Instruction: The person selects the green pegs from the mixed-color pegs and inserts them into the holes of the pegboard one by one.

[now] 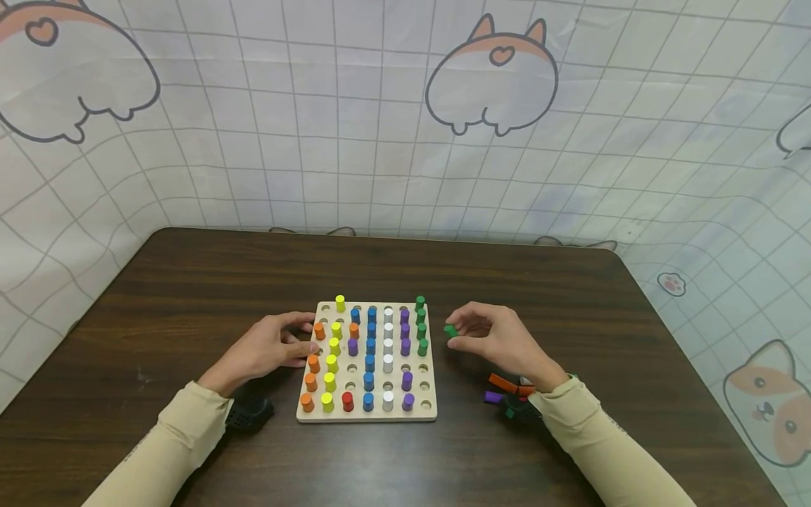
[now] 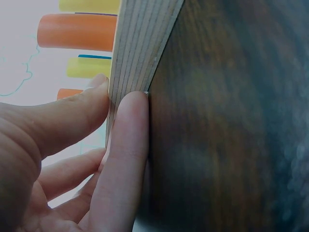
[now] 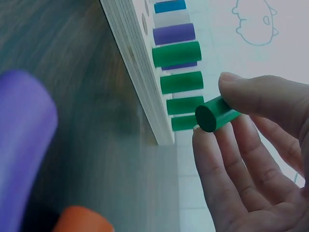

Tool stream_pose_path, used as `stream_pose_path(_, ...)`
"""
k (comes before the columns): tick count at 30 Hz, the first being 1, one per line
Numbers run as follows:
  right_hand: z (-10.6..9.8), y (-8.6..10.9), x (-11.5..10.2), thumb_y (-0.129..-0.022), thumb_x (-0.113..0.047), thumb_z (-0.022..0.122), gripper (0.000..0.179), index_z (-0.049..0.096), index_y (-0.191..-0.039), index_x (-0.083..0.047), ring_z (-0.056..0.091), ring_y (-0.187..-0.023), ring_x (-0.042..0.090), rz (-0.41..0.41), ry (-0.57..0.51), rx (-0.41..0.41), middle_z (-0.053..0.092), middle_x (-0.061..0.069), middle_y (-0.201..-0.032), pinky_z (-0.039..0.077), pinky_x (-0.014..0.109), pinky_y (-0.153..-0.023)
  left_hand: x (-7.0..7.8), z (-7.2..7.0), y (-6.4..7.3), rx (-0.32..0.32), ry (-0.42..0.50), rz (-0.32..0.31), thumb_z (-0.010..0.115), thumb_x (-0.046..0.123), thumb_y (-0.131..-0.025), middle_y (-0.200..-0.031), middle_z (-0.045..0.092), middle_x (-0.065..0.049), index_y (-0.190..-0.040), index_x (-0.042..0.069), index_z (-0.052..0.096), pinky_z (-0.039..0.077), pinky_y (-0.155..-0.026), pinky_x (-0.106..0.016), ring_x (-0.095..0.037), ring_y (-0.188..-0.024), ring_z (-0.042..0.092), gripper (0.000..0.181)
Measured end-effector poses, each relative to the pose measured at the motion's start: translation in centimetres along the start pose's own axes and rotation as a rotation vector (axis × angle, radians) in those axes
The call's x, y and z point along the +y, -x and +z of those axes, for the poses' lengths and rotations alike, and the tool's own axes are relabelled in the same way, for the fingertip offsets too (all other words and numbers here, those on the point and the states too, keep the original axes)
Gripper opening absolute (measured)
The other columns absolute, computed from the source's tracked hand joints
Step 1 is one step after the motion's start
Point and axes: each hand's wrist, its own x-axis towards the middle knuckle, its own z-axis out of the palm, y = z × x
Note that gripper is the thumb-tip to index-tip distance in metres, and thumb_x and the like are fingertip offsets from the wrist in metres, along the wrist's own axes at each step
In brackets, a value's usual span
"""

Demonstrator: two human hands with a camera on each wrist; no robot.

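White grid-lined cloth (image 1: 355, 176) printed with cartoon corgis (image 1: 493, 84) hangs behind a dark wood-grain surface (image 1: 253, 267), where a person in pale yellow sleeves (image 1: 171, 429) works with both hands. At left, the left hand (image 1: 262, 345) grips the near side of a wooden pegboard (image 1: 336, 418), thumb on the top face and a fingertip pressed to its layered edge. Across the board, orange pegs (image 1: 313, 364) stand in the first column, with gaps, beside yellow pegs (image 1: 331, 363). The third column is mixed, with a blue, an orange and a purple peg above open holes and a red peg (image 1: 348, 401) at the front. Rows of blue pegs (image 1: 369, 363), white pegs (image 1: 388, 363) and purple pegs (image 1: 405, 346) follow, then four upright green pegs (image 1: 421, 330) at the far end of the last column, with open holes nearer the person. Just right of the board and apart from it, the right hand (image 1: 494, 334) pinches a green peg (image 1: 450, 330) between thumb and fingers, tilted above the surface. Loose pegs (image 1: 503, 382) lie beside the right wrist, partly hidden.
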Motion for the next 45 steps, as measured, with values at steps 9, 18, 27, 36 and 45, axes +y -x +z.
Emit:
stream_pose_path(9, 0.5, 0.2, -0.7, -0.087, -0.019, 0.084, 0.026, 0.072, -0.111, -0.018, 0.070, -0.096, 0.020, 0.008, -0.077, -0.007, 0.073, 0.005, -0.109, 0.062, 0.023, -0.085, -0.1, 0.0, -0.1, -0.006, 0.010, 0.006, 0.076, 0.022, -0.095, -0.141, 0.054, -0.022, -0.154, 0.000, 0.042, 0.067, -0.081, -0.032, -0.019, -0.094, 0.066, 0.072)
stream_pose_path(18, 1.2, 0.1, -1.0, -0.087, -0.017, 0.084, 0.026, 0.071, -0.109, -0.016, 0.071, -0.096, 0.021, 0.016, -0.138, -0.044, 0.072, 0.007, -0.109, 0.063, 0.025, -0.083, -0.1, -0.3, 0.0, -0.003, 0.007, 0.000, 0.077, 0.023, -0.094, -0.140, 0.054, -0.023, -0.154, 0.000, 0.043, 0.066, -0.081, -0.031, -0.018, -0.095, 0.066, 0.072)
stream_pose_path(27, 1.9, 0.0, -1.4, -0.087, -0.018, 0.085, 0.026, 0.071, -0.108, -0.016, 0.070, -0.095, 0.020, -0.003, -0.126, -0.101, 0.073, 0.007, -0.106, 0.062, 0.023, -0.082, -0.2, -0.3, 0.0, 0.002, -0.003, 0.007, 0.077, 0.022, -0.094, -0.140, 0.055, -0.023, -0.154, 0.000, 0.043, 0.066, -0.080, -0.030, -0.018, -0.095, 0.066, 0.073)
stream_pose_path(36, 2.6, 0.2, -1.5, -0.089, -0.015, 0.082, 0.023, 0.072, -0.109, -0.016, 0.074, -0.098, 0.016, -0.056, -0.111, -0.143, 0.075, 0.005, -0.106, 0.062, 0.025, -0.082, -0.1, -0.4, 0.0, -0.002, -0.008, 0.003, 0.077, 0.022, -0.095, -0.140, 0.055, -0.023, -0.154, -0.001, 0.042, 0.067, -0.081, -0.032, -0.017, -0.096, 0.067, 0.073)
stream_pose_path(45, 3.3, 0.3, -1.1, -0.089, -0.017, 0.082, 0.021, 0.072, -0.107, -0.018, 0.074, -0.098, 0.013, -0.050, -0.095, -0.151, 0.076, 0.002, -0.107, 0.062, 0.022, -0.085, -0.3, -0.2, -0.4, -0.004, -0.012, -0.011, 0.077, 0.022, -0.094, -0.139, 0.055, -0.022, -0.154, 0.000, 0.043, 0.066, -0.081, -0.031, -0.018, -0.094, 0.068, 0.072)
